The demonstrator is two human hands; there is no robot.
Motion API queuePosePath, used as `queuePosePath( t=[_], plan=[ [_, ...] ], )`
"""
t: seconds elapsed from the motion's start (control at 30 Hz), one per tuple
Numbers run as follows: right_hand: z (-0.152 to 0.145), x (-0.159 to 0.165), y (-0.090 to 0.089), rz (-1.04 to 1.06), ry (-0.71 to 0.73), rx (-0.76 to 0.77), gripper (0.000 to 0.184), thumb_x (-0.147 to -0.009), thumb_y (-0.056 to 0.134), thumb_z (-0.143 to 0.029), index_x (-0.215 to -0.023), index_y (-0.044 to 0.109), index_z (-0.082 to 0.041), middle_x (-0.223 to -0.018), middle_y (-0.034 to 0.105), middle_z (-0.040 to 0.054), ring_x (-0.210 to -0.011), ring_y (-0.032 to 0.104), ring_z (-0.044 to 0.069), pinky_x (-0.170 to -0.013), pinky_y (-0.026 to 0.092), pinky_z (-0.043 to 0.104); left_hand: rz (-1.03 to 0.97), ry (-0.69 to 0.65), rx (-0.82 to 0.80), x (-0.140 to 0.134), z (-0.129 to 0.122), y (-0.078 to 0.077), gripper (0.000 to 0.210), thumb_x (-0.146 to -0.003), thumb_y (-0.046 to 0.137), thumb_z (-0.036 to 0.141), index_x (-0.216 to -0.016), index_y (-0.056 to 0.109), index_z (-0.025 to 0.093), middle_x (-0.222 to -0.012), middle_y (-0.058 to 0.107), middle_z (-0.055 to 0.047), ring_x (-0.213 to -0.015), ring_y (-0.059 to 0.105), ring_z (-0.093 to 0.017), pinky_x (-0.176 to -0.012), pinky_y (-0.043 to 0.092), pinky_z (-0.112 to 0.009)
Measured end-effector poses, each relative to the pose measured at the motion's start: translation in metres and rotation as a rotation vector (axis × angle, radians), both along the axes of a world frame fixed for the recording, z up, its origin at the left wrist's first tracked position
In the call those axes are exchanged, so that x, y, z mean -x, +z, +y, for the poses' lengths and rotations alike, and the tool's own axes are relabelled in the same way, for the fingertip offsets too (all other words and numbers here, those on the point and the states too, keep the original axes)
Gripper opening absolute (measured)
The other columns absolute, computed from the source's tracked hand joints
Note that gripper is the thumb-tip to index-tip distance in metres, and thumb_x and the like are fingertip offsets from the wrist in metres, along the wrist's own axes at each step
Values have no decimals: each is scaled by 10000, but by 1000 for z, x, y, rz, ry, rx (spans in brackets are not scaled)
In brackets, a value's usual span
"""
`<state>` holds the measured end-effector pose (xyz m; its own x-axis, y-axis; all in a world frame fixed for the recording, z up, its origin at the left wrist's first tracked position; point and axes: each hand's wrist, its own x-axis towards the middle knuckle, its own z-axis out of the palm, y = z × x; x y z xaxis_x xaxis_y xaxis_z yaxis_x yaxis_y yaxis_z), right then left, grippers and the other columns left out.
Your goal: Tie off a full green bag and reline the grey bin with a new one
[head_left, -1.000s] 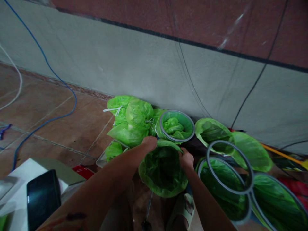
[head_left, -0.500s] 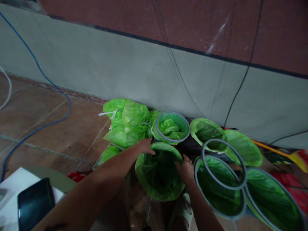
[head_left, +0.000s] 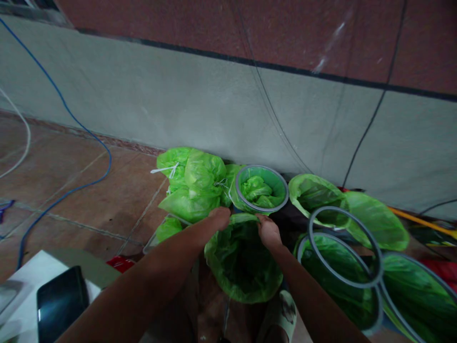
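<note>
A light green garbage bag (head_left: 243, 296) lines an open round bin in front of me, its edge folded outward over the rim. At the far left of that rim, my left hand (head_left: 220, 218) is closed on the bag's edge; its fingertips are partly hidden. My right hand (head_left: 269, 231) pinches the same edge at the far right, fingers toward the wall. Just behind stands another lined bin (head_left: 287, 194) with a grey ring and crumpled green plastic inside. Tied green bags (head_left: 194, 183) are heaped to its left.
More lined bins stand at right, with a loose grey ring (head_left: 310, 224) resting over one. A phone (head_left: 61, 302) lies on a white box (head_left: 41, 262) at lower left. A blue cable (head_left: 78, 188) crosses the tiled floor beside the wall (head_left: 185, 105).
My right hand has moved from the right side of the bag's rim to its far edge, nearer my left hand. The view has shifted slightly left.
</note>
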<state>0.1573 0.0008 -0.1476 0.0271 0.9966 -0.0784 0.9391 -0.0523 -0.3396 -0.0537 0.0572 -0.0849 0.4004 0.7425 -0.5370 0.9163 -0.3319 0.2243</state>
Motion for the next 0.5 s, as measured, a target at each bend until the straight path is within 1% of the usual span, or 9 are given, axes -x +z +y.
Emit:
queuePosePath(
  t=[0.07, 0.17, 0.23, 0.3, 0.37, 0.4, 0.47, 0.5],
  plan=[
    [1, -2, -2, -1, 1, 24, 372, -875, 489, -100, -1215, 637, -126, -1170, 695, 135, -1124, 622, 224, -995, 443, 309, 26, -6, 10, -2, -1, 1, 296, -843, 550, 189, -1072, 725, 123, -1117, 715, -154, -1055, 673, -273, -864, 542, -327],
    [0, 0, 0, 8, -23, 42, 379, -843, 515, -105, -1199, 644, -123, -1144, 701, 149, -1076, 648, 241, -972, 464, 332, 43, -7, 23, -4, -2, 5, 317, -818, 567, 171, -1092, 720, 127, -1118, 718, -154, -1039, 681, -273, -848, 549, -315],
    [-1, 1, 4, 56, -39, 2, 425, -807, 556, -129, -1227, 625, -121, -1167, 692, 156, -1093, 643, 254, -986, 463, 350, 48, -5, 29, -5, -3, 8, 325, -808, 584, 177, -1100, 718, 133, -1124, 717, -154, -1043, 681, -271, -853, 548, -309],
    [-2, 0, 9, 167, -75, -79, 462, -796, 587, -202, -1251, 606, -125, -1209, 677, 153, -1114, 635, 257, -1003, 460, 366, 48, -5, 31, -6, -4, 8, 332, -808, 587, 181, -1113, 714, 137, -1142, 711, -157, -1063, 674, -271, -865, 545, -306],
    [-2, -6, 13, 315, -148, -148, 435, -832, 562, -325, -1218, 625, -135, -1189, 689, 143, -1076, 652, 251, -985, 476, 374, 47, -7, 32, -6, -4, 8, 344, -806, 590, 176, -1127, 707, 135, -1160, 703, -163, -1080, 668, -278, -874, 543, -315],
    [-2, -10, 15, 386, -198, -164, 426, -860, 521, -390, -1182, 645, -140, -1148, 707, 137, -1034, 667, 247, -959, 490, 373, 47, -8, 32, -6, -5, 8, 346, -804, 593, 174, -1129, 706, 132, -1163, 701, -167, -1082, 667, -281, -876, 542, -321],
    [-1, -20, 17, 477, -308, -151, 467, -898, 425, -483, -1086, 689, -148, -1019, 743, 128, -935, 693, 244, -889, 517, 367, 47, -8, 37, -6, -4, 9, 329, -808, 594, 183, -1109, 713, 123, -1137, 709, -175, -1067, 673, -286, -871, 544, -329],
    [-1, -25, 16, 493, -348, -128, 488, -901, 397, -503, -1035, 707, -150, -962, 752, 125, -899, 698, 248, -860, 524, 366, 49, -6, 39, -6, -4, 9, 317, -810, 594, 190, -1093, 719, 118, -1118, 714, -177, -1056, 677, -286, -866, 545, -329]
  ],
)
